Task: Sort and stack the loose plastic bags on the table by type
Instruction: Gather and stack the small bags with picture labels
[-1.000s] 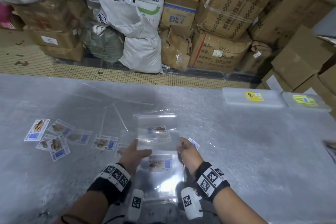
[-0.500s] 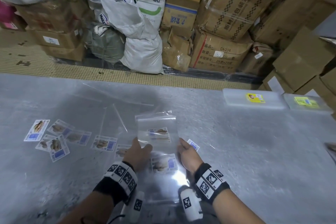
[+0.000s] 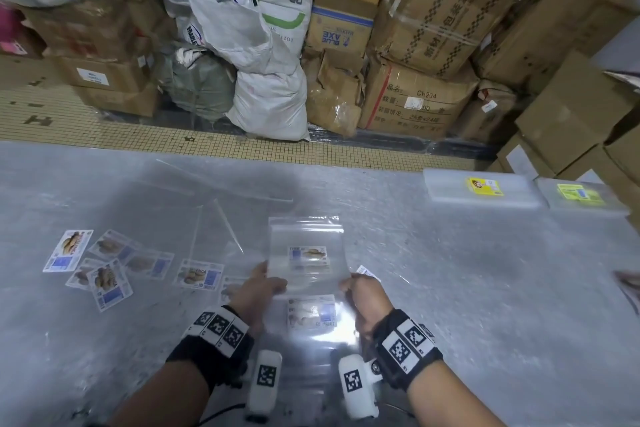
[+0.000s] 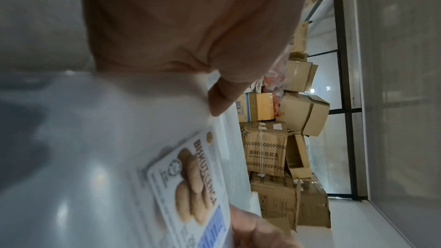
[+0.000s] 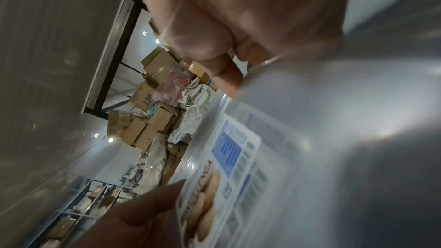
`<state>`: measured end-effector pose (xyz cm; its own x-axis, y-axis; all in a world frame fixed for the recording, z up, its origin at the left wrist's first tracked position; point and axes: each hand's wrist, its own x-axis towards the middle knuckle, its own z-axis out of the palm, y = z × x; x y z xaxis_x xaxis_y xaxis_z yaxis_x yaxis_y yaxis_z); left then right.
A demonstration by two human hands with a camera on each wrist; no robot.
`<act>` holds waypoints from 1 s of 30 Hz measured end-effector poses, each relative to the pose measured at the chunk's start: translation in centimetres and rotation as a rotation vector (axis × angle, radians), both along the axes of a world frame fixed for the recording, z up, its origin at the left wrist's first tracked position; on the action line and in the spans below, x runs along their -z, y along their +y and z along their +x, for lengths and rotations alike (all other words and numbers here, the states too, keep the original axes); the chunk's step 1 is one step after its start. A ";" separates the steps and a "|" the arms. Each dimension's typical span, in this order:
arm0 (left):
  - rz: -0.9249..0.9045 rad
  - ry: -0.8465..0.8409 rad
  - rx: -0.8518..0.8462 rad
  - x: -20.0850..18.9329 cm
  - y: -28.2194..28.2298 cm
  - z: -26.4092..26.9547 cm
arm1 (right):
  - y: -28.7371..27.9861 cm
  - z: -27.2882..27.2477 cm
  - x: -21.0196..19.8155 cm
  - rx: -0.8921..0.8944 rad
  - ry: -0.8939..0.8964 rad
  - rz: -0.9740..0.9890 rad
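Head view: we see both hands at the near middle of the grey surface [image 3: 450, 270], holding one clear plastic bag [image 3: 306, 253] between them. The left hand [image 3: 258, 291] pinches the bag's left edge, thumb on top; the right hand [image 3: 363, 295] has its fingers curled around the right edge. The bag bears a printed biscuit label [image 3: 308, 256], and a second label [image 3: 311, 312] shows lower down between the wrists, under glare; whether it sits on the same bag or on one beneath, we cannot tell. Left wrist view: thumb tip [image 4: 220, 101] lies on clear film beside a label reading "BISKUT LENGA". Right wrist view: curled fingers [image 5: 214, 59] close over the film's edge, blurred. To the left on the surface lie loose labelled bags [image 3: 104, 267], overlapping and scattered. At the far right edge sit two flat stacks of bags [image 3: 485, 191], one with a yellow sticker, one greenish. Cardboard boxes [image 3: 433, 45] and white sacks [image 3: 259, 45] stand behind.
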<state>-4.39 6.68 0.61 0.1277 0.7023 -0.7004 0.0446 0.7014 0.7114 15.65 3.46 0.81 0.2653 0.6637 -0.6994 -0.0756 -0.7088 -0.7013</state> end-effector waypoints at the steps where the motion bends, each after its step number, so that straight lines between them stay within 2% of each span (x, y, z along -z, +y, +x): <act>1: 0.011 -0.007 0.011 -1.3 -0.4 0.2 | 0.0 0.1 0.0 -0.007 0.006 -0.033; 3: -0.030 -0.027 0.014 -2.0 -1.0 0.3 | -0.2 0.4 0.0 -0.044 0.009 -0.071; 5: -0.011 0.025 0.056 -2.1 -0.9 0.3 | -0.6 0.6 -0.7 -0.090 0.013 -0.068; 8: 0.092 0.076 0.145 -3.0 -0.6 0.5 | -1.1 0.6 -1.6 -0.049 0.106 0.072; 11: 0.171 -0.012 0.138 -3.7 -0.6 0.7 | -1.5 0.6 -1.7 0.003 0.221 0.191; 14: 0.228 0.093 0.199 -2.4 -0.9 0.7 | -1.9 0.4 -0.3 -0.035 0.160 0.157; 16: 0.210 0.146 0.177 -1.8 -1.5 0.8 | -2.3 0.1 0.3 -0.045 0.117 0.121; 19: 0.127 0.055 0.115 -2.1 -1.7 0.8 | -2.5 -0.3 -0.2 -0.036 0.134 0.148; 22: 0.091 0.000 0.162 -2.0 -1.4 0.5 | -2.7 -0.3 -0.9 -0.039 0.171 0.135; 25: 0.026 -0.137 0.184 -2.2 -1.5 0.4 | -2.9 -0.5 -0.8 -0.075 0.136 0.124; 27: 0.096 -0.099 0.174 -1.8 -2.0 0.5 | -2.9 -0.8 -0.4 -0.089 0.116 0.148; 30: 0.300 -0.001 0.207 -0.7 -2.3 0.6 | -3.0 -1.0 0.1 -0.102 0.100 0.188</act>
<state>-3.77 4.40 1.34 0.2893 0.8358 -0.4667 0.1630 0.4374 0.8844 14.65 0.48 0.74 0.1257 0.8045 -0.5804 -0.0859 -0.5741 -0.8143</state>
